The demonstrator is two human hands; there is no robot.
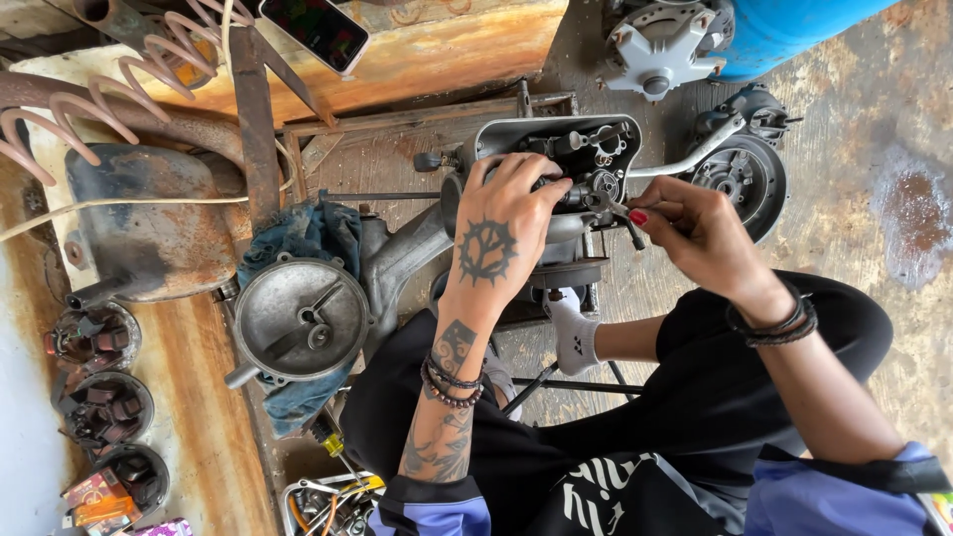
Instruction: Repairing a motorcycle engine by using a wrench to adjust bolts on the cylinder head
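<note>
At upper centre of the frame, our left hand (506, 223) clamps the heavy, rigid engine casing (556, 164) by its rim while our right hand (695, 233) pinches small pliers (613, 210) inside.

Floor (874, 149): bare grey concrete, stained with a rust-brown patch at the right.
Bench (437, 50): a worn wooden board, orange paint peeled, is laid across the top.
Left edge (199, 397): rusted orange planking is seen.
Light: soft, even daylight; no hard shadows are cast.
</note>
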